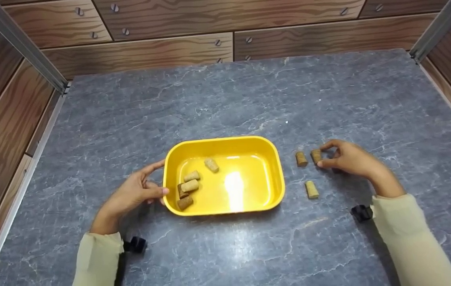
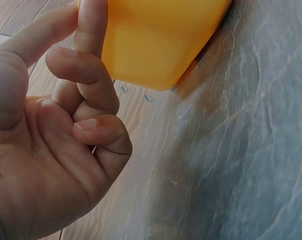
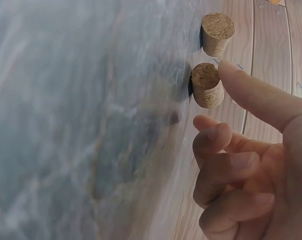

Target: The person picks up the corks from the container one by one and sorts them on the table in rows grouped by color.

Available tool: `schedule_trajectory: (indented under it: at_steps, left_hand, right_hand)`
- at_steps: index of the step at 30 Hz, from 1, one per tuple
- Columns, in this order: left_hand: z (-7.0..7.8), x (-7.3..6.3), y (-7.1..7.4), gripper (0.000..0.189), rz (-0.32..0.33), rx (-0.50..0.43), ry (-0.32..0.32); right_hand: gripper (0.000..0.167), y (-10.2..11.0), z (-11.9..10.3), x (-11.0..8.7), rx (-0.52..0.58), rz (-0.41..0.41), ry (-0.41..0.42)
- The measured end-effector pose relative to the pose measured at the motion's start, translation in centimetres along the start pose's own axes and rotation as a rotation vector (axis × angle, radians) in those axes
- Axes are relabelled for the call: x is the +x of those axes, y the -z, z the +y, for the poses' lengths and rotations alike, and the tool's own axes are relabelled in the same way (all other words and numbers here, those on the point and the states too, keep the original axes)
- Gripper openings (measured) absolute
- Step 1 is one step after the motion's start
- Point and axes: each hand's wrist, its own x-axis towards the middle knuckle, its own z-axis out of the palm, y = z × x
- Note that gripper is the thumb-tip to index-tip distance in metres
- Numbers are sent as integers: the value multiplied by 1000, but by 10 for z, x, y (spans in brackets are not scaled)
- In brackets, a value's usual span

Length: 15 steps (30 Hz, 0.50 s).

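A yellow plastic tray (image 1: 225, 212) with rounded corners sits on the table, several tapered corks (image 1: 211, 165) lying in its left half. At its left end my left hand (image 1: 132, 192) holds the rim, thumb on the edge and index finger along the outer wall. The left wrist view shows the other fingers curled below the tray wall (image 2: 146, 45). My right hand (image 1: 348, 159) reaches to a brown cork (image 1: 315, 155), thumb and index finger spread around it. In the right wrist view, the thumb tip is right at this cork (image 3: 207, 92), while a gap separates it from the index finger.
Just left of that cork stands another brown cork (image 1: 301, 159). A paler cork (image 1: 312, 190) lies nearer to me, right of the tray. The grey marbled table (image 1: 193, 103) is bordered by wood-patterned panels (image 1: 169, 24) at the back and sides.
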Motion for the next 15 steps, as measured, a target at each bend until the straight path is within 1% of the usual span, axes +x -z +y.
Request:
schedule_trajectory:
  at_steps: [5,9,12,15]
  left_hand:
    - [0,0,1,85,-12,-7,-4]
    - [0,0,1,85,-23,-13,-14]
    - [1,0,0,85,-26,-24,-24]
    - [1,0,0,85,-25,-32,-25]
  right_hand:
    - [53,0,-2,1,-39,6,-20]
    - [50,-1,-3,2,-44,0,-32]
    - [49,-2,-4,2,-37,-2,-25]
    - [45,-2,-4,3,-32,-1,-7]
